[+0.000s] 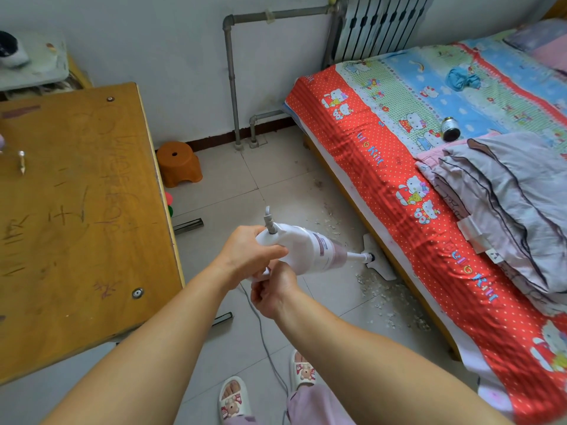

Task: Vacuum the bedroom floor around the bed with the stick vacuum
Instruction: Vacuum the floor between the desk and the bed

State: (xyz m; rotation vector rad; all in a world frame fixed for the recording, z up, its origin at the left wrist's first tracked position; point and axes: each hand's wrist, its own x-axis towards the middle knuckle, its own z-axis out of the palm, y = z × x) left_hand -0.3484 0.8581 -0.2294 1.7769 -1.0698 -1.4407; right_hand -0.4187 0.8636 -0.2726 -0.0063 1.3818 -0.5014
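A lane of pale tiled floor [276,179] runs between the wooden desk [76,210] on one side and the bed [399,185] on the other, and that lane is where the room to move lies. The desk's edge and its metal feet border the lane; the bed's low frame closes the other side. At the far end stand the wall, the grey pipes [231,81], a radiator [377,26] and an orange stool [179,164] tucked by the desk corner.

White crumbs [380,299] lie scattered on the tiles along the bed, some beside the floor head, more nearer the feet. On the bed's cartoon sheet sit folded grey bedding [515,210], a small dark jar [450,129] and a blue cloth [463,79].

Now the stick vacuum [310,250]: its white body is held up over the lane, its tube slanting down to the floor head [376,256], which rests on the tiles right against the bed's edge. The left hand [248,253] wraps the rear of the body, fingers curled over it. The right hand [273,289] grips the handle underneath, fingers closed round it. A grey cord [264,332] trails down between the slippered feet [234,397].
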